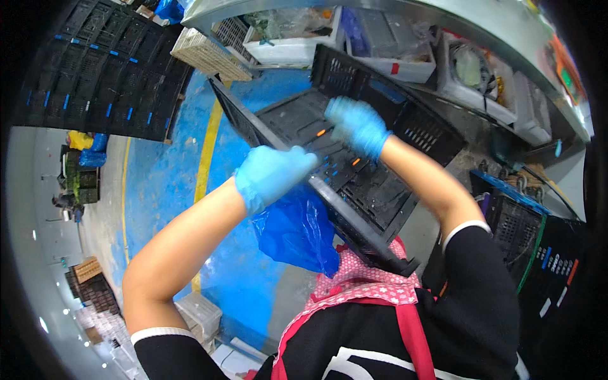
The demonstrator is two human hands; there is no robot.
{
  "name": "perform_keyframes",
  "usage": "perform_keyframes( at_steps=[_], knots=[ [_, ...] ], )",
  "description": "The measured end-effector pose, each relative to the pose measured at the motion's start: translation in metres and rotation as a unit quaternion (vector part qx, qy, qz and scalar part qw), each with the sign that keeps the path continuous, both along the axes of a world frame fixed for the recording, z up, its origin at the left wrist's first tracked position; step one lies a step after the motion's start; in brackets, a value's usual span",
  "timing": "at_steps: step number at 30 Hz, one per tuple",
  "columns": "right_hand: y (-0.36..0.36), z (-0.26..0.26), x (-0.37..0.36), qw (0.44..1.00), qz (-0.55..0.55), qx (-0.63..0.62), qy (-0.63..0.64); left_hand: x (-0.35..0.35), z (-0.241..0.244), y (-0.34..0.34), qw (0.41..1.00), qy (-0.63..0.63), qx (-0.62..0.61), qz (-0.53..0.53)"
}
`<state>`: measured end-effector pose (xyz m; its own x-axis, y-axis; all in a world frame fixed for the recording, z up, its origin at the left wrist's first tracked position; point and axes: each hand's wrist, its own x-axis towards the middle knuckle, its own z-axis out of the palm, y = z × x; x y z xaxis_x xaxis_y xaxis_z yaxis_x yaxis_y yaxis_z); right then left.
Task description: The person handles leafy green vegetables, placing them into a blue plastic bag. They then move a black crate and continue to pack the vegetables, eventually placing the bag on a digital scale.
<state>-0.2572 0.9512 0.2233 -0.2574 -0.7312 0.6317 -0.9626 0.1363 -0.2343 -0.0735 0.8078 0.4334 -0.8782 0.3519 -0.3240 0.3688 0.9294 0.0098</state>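
Note:
A black folding plastic crate (304,114) is tilted in front of me, two long walls raised and its floor facing up. My left hand (273,175), in a blue glove, closes over the rim of the nearer wall. Below that hand a blue plastic bag (299,228) hangs against the wall's outer side; whether my fingers also hold it is hidden. Over the crate's inside is my right hand (358,126), also gloved and blurred. Its fingers look curled, but I cannot tell whether they hold anything. Orange and blue marks show on the crate floor.
Folded black crates (99,76) are stacked at the upper left. Beneath a metal table (427,19), white foam boxes (294,50) hold bagged goods beside a cream plastic crate (209,54). More black crates (513,228) stand at the right. A yellow line (209,142) crosses the blue floor.

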Motion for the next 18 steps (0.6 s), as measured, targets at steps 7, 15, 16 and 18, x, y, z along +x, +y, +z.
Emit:
perform_keyframes(
  at_steps=[7,15,16,18],
  knots=[
    [-0.023,-0.139,0.156,0.777,0.281,0.370,-0.425,0.002,-0.057,-0.045,0.973,-0.192,-0.044,0.119],
    [-0.050,-0.145,0.141,0.734,0.376,0.400,-0.400,0.084,-0.074,-0.072,0.949,-0.218,0.010,0.228],
    [-0.053,-0.129,0.124,0.725,0.379,0.404,-0.409,0.097,-0.078,-0.072,0.940,-0.232,0.002,0.251],
    [-0.061,-0.076,0.082,0.680,0.384,0.475,-0.407,0.132,-0.087,-0.068,0.930,-0.213,0.020,0.298]
  ],
)
